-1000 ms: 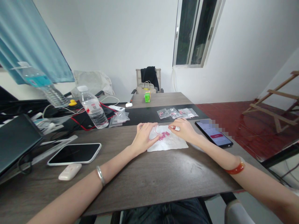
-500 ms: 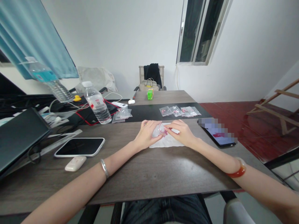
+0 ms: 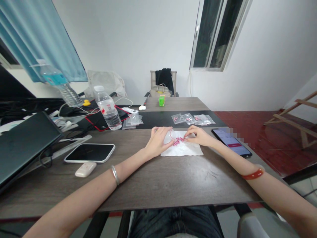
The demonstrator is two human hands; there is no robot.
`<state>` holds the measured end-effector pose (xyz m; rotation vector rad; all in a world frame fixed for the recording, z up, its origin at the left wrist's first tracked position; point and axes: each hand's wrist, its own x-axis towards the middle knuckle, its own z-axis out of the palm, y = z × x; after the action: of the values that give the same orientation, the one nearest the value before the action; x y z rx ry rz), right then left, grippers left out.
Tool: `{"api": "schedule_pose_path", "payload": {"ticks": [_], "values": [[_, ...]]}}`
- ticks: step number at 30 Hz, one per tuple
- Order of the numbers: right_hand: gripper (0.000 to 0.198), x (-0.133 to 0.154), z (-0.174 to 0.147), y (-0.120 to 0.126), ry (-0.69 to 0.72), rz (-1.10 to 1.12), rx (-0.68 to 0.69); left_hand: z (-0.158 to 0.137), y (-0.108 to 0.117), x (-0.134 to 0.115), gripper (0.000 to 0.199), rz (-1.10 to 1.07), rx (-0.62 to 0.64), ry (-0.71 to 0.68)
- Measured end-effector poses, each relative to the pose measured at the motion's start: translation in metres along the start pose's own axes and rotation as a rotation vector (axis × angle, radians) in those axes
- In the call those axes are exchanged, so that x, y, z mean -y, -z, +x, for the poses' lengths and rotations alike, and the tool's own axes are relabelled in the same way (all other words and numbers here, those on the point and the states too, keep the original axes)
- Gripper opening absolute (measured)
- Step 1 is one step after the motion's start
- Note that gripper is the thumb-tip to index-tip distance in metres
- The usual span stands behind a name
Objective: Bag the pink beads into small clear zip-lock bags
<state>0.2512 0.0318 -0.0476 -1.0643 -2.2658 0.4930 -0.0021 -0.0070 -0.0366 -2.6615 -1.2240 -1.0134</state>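
Note:
Small pink beads lie in a loose pile on a white paper sheet. My left hand rests at the sheet's left side, its thumb and fingers closed around a small clear plastic bag with a reddish line along its edge. The bag's mouth faces the beads. On the right of the pile my right hand has thumb and forefinger pinched together, touching the nearest beads. What sits between those fingertips is too small to make out.
Several small clear bags of pink pieces lie beyond the sheet. A lit phone is at the right, a dark phone and white case at the left. A water bottle and laptop stand farther left.
My right hand has drawn away from the bag to the right, and more of the beads and sheet show. My left hand still holds the bag. The view has shifted slightly.

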Motion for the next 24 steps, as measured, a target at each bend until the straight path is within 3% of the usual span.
{"api": "schedule_pose_path", "payload": {"ticks": [8,18,24], "values": [[0.017,0.01,0.001,0.0,0.03,0.098,0.068,-0.001,-0.002,0.002,0.051,0.021,0.021,0.022],[0.007,0.014,0.001,-0.012,0.075,0.022,-0.009,0.0,-0.008,0.008,0.05,0.057,0.015,0.038],[0.012,0.011,0.002,-0.017,0.082,0.052,-0.014,0.005,-0.014,0.017,0.046,0.073,0.04,0.074]]}}
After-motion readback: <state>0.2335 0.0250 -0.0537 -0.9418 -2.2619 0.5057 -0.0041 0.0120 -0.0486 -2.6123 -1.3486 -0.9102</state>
